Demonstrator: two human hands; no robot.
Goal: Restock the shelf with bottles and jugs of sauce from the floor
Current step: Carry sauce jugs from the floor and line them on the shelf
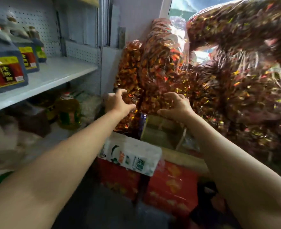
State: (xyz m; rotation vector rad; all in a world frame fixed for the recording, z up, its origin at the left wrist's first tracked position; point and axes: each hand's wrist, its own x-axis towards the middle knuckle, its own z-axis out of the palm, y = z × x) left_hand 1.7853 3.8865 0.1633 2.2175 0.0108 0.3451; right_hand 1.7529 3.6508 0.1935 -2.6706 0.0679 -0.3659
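Dark sauce jugs (5, 71) with red and yellow labels stand on the left end of the white shelf (57, 73), with a smaller dark bottle (39, 48) behind them. Both my arms reach forward, away from the shelf. My left hand (118, 103) curls its fingers and thumb around the lower edge of a clear bag of dried chillies (159, 66). My right hand (176, 106) grips the bottom of the same bag, thumb underneath. Blur hides exactly how the fingers touch it.
More big bags of dried chillies (239, 83) are piled at the right against a window. A cardboard box (161, 129), a pack of tissues (133, 156) and red cartons (171, 184) lie below my hands. A yellow oil jug (68, 109) stands on the lower shelf.
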